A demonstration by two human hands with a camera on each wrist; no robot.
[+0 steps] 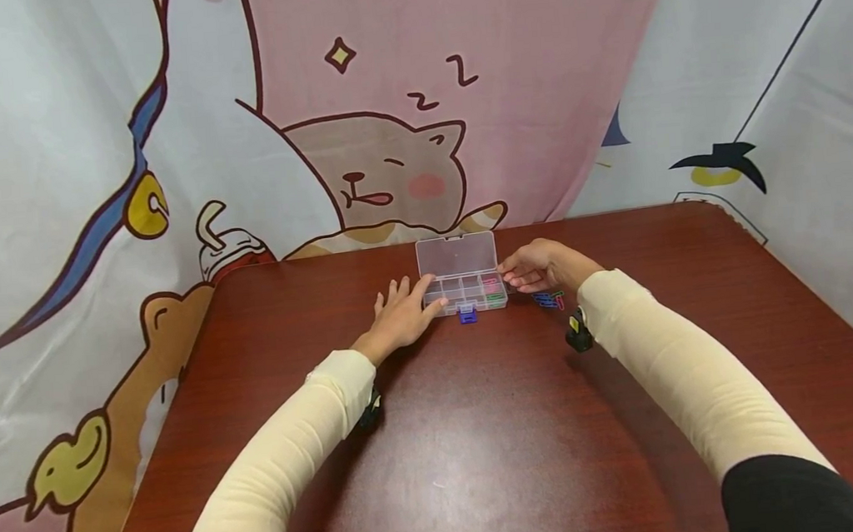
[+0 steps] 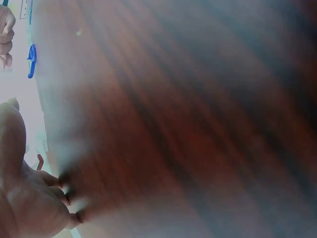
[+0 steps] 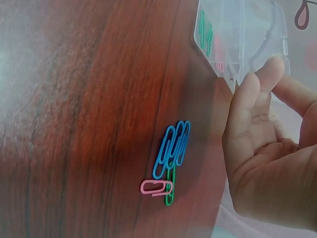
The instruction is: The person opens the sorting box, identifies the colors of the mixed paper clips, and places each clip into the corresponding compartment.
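A clear plastic compartment box stands on the table with its lid raised at the back. Green clips and pink clips lie in its right-hand compartments. Its blue latch points to the front. My left hand touches the box's left side, fingers straight and spread. At the right rear corner, by the hinge, my right hand pinches the box's edge with thumb and fingertips close together. Below that hand lie loose paper clips: several blue clips, a green clip and a pink clip.
The dark reddish wood table extends in front of the box and to both sides. Behind it hangs a cloth backdrop with cartoon animals, close to the raised lid.
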